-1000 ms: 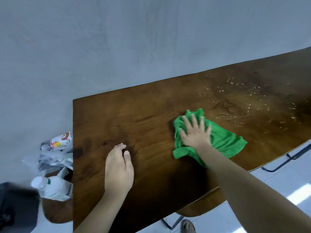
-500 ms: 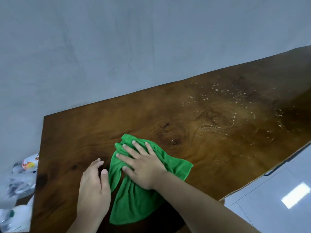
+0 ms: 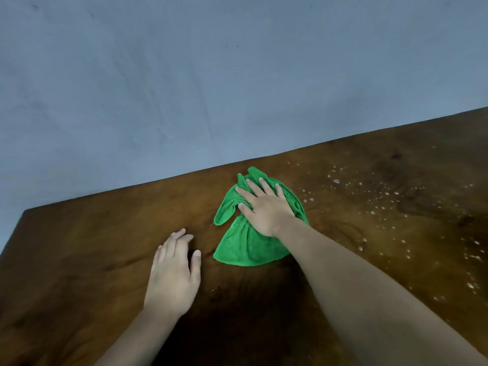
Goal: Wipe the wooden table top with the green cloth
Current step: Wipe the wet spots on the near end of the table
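Observation:
The green cloth (image 3: 244, 241) lies bunched on the dark wooden table top (image 3: 92, 247), near the table's far edge. My right hand (image 3: 264, 207) presses flat on the cloth's upper part, fingers spread, pointing toward the wall. My left hand (image 3: 174, 270) rests palm down on the bare wood to the left of the cloth, a short gap from it, holding nothing. Part of the cloth is hidden under my right hand and wrist.
Many small white droplets or specks (image 3: 380, 196) dot the wood to the right of the cloth. A plain grey-blue wall (image 3: 211, 88) runs directly behind the table's far edge. The table's left corner (image 3: 25, 211) is in view.
My right hand has pushed the cloth away from me toward the far edge, after sweeping it left toward my left hand. The view shifted, hiding the clutter at the left and the floor.

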